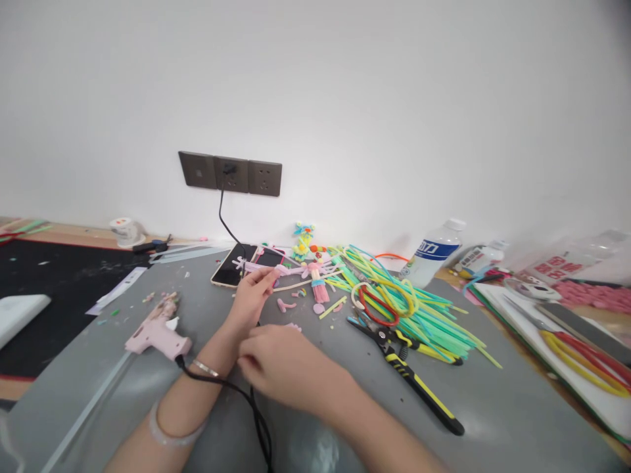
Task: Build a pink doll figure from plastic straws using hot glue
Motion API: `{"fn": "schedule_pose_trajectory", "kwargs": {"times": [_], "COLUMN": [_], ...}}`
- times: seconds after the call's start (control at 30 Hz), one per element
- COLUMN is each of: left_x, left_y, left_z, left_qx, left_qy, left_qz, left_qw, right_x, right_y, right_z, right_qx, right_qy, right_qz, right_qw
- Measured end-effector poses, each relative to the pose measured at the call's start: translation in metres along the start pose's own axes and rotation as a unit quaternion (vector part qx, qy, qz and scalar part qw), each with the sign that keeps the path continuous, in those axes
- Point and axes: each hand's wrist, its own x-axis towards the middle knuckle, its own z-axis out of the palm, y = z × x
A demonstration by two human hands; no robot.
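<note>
My left hand [254, 293] reaches forward with thumb and fingers pinched together on a lilac fuzzy pipe cleaner [252, 265] with branched ends. Closer to me, my right hand [283, 364] is curled, its back toward me; its fingertips are mostly hidden, so what they hold cannot be made out. Just ahead of the left hand lies a phone [227, 268]. A pink pipe-cleaner figure [316, 279] with a blue band lies right of the left hand. Small curled pink pieces [286, 305] lie between the hands and the figure. A black cable [259, 420] runs beneath the wrists.
A pink glue gun [160, 335] lies at left. On the right are yellow-black pliers [419, 387], a heap of green and yellow pipe cleaners [434, 322], a bottle [434, 253] and scissors [586, 361]. A plugged-in cord [221, 213] hangs from the wall sockets [231, 174].
</note>
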Motion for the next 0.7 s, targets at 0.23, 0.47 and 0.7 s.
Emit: {"fn": "schedule_pose_trajectory", "kwargs": {"times": [0.23,0.47,0.7], "left_x": [-0.002,-0.011,-0.011], "left_y": [0.001,0.006,0.004], "left_z": [0.001,0.006,0.007], "left_qx": [-0.017,-0.027,-0.010], "left_qy": [0.006,-0.004,-0.003], "left_qz": [0.001,-0.014,-0.010], "left_qw": [1.000,1.000,1.000], "right_x": [0.004,0.004,0.018], "right_y": [0.082,0.106,0.106], "right_z": [0.001,0.019,0.023], "right_qx": [0.042,0.048,0.061], "right_qy": [0.044,0.131,0.164], "right_qz": [0.172,0.187,0.149], "right_qw": [0.983,0.972,0.973]}}
